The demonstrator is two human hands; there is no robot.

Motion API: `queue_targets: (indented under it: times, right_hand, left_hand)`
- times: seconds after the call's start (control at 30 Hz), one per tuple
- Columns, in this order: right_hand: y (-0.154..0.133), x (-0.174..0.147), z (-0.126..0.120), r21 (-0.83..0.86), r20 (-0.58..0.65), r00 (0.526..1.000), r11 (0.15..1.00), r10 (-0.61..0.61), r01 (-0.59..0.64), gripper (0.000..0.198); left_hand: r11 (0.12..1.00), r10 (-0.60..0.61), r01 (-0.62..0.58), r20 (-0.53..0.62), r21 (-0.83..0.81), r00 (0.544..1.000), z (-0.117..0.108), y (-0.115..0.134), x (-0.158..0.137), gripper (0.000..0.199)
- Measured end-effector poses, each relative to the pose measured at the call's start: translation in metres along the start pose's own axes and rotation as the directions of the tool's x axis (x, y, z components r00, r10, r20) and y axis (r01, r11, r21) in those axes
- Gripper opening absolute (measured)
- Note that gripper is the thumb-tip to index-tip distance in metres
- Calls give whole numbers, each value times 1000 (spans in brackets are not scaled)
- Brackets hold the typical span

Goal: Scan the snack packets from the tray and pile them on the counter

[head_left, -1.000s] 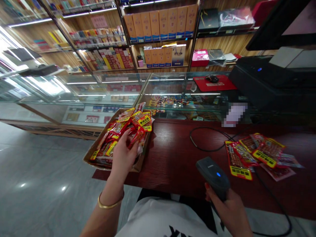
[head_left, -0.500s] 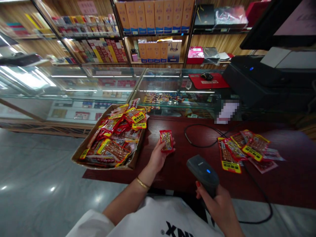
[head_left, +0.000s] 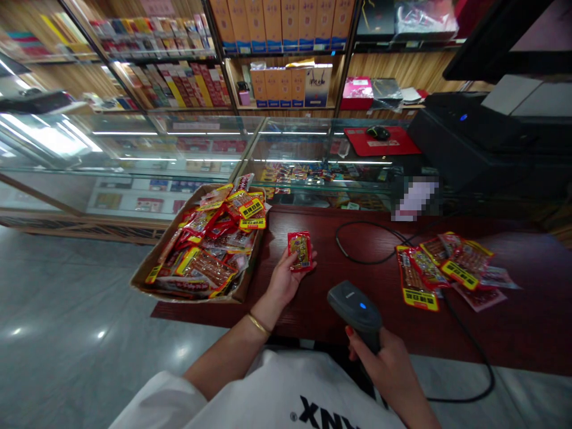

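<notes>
My left hand [head_left: 286,277] is closed on a small red-edged snack packet [head_left: 300,250], thumb across its front, held over the dark red counter. In my right hand [head_left: 386,360] is a dark grey barcode scanner [head_left: 355,307], gripped by its handle. A blue light shows on top of the scanner, and its head points left toward the packet without touching it. To the left of my left hand stands a cardboard box [head_left: 239,296] full of red and yellow snack packets [head_left: 208,268]. Several more snack packets [head_left: 447,268] lie in a loose pile on the right.
A black cable [head_left: 353,259] loops over the counter [head_left: 313,316] and hangs past its front edge. Behind the counter is a glass display case [head_left: 286,143], with a red mouse pad [head_left: 402,149] on top. A black machine [head_left: 487,143] stands at the right.
My right hand has shifted the scanner slightly left, closer to the packet. The packet in my left hand looks turned a little. The whole view has moved slightly.
</notes>
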State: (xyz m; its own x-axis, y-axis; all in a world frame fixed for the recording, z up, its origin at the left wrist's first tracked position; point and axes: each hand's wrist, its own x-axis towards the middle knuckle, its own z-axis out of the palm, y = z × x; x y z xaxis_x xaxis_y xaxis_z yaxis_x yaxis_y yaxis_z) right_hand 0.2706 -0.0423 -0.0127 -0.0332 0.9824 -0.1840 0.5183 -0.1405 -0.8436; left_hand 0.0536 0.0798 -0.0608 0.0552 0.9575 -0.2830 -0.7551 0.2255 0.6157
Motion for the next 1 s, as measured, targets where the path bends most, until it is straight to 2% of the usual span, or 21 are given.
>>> queue_targets:
  times: [0.27, 0.47, 0.67, 0.8, 0.9, 1.0]
  right_hand:
    - [10, 1, -1, -19, -2, 1000, 1000, -13, 13, 42]
    - [11, 1, -3, -42, 4, 1000, 999, -6, 6, 43]
    - [8, 3, -3, -51, -21, 1000, 999, -17, 16, 41]
    - [-1, 2, -6, -17, -48, 997, 999, -52, 51, 34]
    - [-2, -2, -11, 13, -74, 996, 998, -59, 60, 33]
    - [3, -8, -15, 41, -158, 987, 998, -30, 37, 37]
  left_hand:
    - [1000, -11, 11, 2, -4, 1000, -1, 0, 2, 38]
    - [1000, -17, 17, -55, -4, 998, -2, -4, 6, 39]
    - [1000, -21, 21, -7, 3, 1000, -1, -1, 4, 38]
    - [999, -36, 39, -94, 25, 995, 3, -1, 5, 28]
    - [980, -168, 177, -97, 90, 981, 23, -10, 13, 25]
    - [914, -379, 372, 17, 165, 925, 65, -32, 29, 25]
